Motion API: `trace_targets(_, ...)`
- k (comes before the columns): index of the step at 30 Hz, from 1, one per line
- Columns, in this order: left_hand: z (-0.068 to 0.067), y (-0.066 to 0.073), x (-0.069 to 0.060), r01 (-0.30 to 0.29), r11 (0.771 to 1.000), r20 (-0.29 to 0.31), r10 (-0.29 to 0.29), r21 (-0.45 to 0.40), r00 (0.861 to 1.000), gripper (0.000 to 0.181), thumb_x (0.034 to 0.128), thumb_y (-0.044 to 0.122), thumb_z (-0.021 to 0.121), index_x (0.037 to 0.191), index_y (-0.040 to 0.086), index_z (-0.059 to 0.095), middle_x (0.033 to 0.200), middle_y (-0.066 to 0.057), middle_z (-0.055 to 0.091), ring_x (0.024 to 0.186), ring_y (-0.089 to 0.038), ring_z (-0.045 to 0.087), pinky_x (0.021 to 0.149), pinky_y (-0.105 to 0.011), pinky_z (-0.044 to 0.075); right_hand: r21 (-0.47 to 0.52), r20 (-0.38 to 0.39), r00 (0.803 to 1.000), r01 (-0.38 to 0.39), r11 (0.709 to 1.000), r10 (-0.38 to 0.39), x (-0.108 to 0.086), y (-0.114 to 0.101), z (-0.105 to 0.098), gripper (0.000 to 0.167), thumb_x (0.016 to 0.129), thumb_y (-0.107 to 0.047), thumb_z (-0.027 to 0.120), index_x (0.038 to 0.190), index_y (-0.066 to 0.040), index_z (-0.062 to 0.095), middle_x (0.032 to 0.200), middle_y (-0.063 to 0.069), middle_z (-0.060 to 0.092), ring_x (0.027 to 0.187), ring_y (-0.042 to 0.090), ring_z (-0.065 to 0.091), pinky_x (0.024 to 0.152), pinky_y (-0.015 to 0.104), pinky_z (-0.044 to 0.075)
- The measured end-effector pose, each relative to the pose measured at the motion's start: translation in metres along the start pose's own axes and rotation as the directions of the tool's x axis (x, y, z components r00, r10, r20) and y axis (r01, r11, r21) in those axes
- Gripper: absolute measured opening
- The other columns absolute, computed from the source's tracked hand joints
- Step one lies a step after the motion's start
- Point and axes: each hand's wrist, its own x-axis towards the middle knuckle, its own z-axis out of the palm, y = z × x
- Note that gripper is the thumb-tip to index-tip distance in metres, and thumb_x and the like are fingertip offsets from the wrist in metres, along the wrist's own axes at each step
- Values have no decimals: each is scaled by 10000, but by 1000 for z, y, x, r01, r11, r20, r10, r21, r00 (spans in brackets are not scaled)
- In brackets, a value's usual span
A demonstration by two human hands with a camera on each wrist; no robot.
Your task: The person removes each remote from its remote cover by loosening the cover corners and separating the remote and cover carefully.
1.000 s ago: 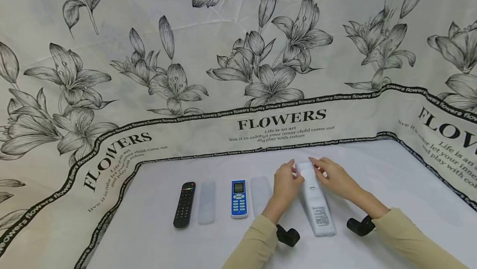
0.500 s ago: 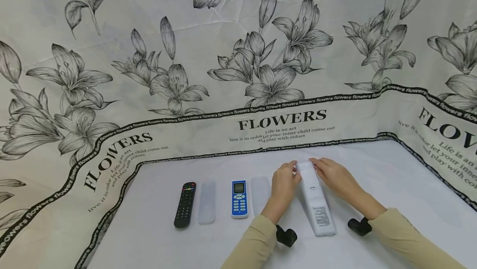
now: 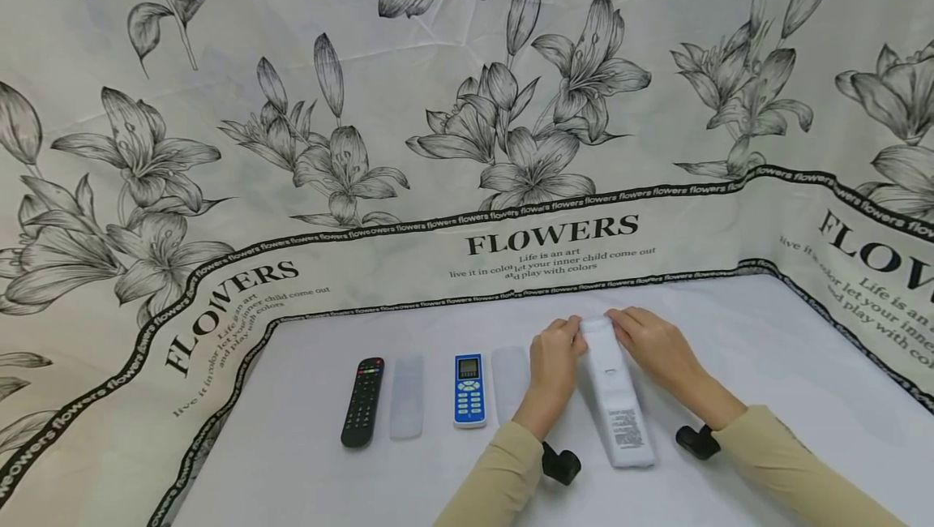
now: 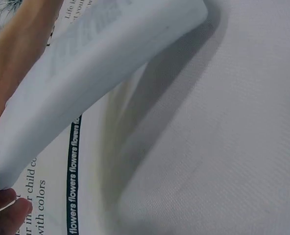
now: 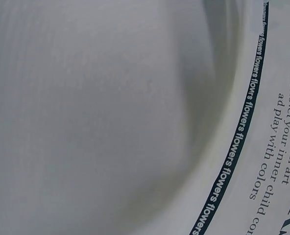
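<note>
A long white remote control (image 3: 620, 405), its printed label facing up, appears wrapped in a thin whitish cover. My left hand (image 3: 552, 365) pinches the far end from the left side. From the right, my right hand (image 3: 660, 349) grips the same end between thumb and fingers. In the left wrist view the white remote (image 4: 91, 73) slants across above the cloth and casts a shadow. Fingertips of my left hand (image 4: 10, 210) hold its lower-left end there, with my right hand (image 4: 20, 58) beyond it. The right wrist view shows hardly any of the hand.
Left of my hands lie a blue remote (image 3: 469, 391), a black remote (image 3: 362, 403) and a translucent sleeve (image 3: 406, 397) between them. Another translucent sleeve (image 3: 509, 377) is partly hidden by my left hand. Flower-printed cloth (image 3: 554, 251) rises behind the white tabletop (image 3: 292, 462).
Both hands keep to the far end of the white remote. Its near end has shifted slightly toward me, and my right wrist has moved a little to the left.
</note>
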Motion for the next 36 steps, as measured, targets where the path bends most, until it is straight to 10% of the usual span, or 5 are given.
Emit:
trace_targets(5, 2, -1, 0, -7, 1000, -52, 5, -28, 999, 164, 751, 74, 701, 895, 136, 745, 792, 25, 724, 674, -97, 685, 553, -162, 505, 22, 4, 998, -65, 998, 65, 2, -4, -2, 239, 744, 24, 709, 979, 54, 679, 825, 134, 677, 705, 260, 664, 571, 365, 543)
trace_targets(17, 0, 3, 3, 103, 978, -63, -116, -183, 991, 145, 744, 32, 680, 831, 119, 758, 702, 17, 704, 564, -16, 547, 506, -63, 390, 113, 61, 967, -253, 961, 248, 8, -13, -8, 140, 823, 38, 647, 958, 38, 684, 843, 139, 693, 714, 258, 665, 573, 388, 523)
trace_targets(25, -3, 6, 11, 271, 848, -29, -318, -455, 948, 242, 720, -29, 623, 863, 84, 782, 675, -24, 710, 540, 47, 469, 495, -42, 361, 229, 178, 895, -441, 868, 408, 22, -21, -17, 163, 907, 4, 571, 1019, 53, 678, 870, 143, 686, 563, 27, 556, 486, 193, 447)
trace_targets(29, -7, 9, 13, 367, 733, 61, -408, -573, 911, 249, 728, -45, 595, 826, 88, 782, 620, -29, 686, 504, 68, 446, 465, -75, 368, 265, 213, 875, -480, 836, 435, 24, -21, -21, 185, 926, -7, 542, 1042, 63, 668, 866, 156, 681, 564, 31, 567, 491, 188, 457)
trace_targets(36, -15, 13, 18, 445, 615, 171, -452, -651, 875, 214, 794, -45, 606, 860, 70, 775, 675, -42, 709, 533, 41, 503, 500, -118, 448, 393, 320, 796, -605, 692, 514, 31, -20, -33, 287, 986, -102, 481, 1140, 98, 617, 987, 249, 672, 642, 24, 601, 536, 190, 501)
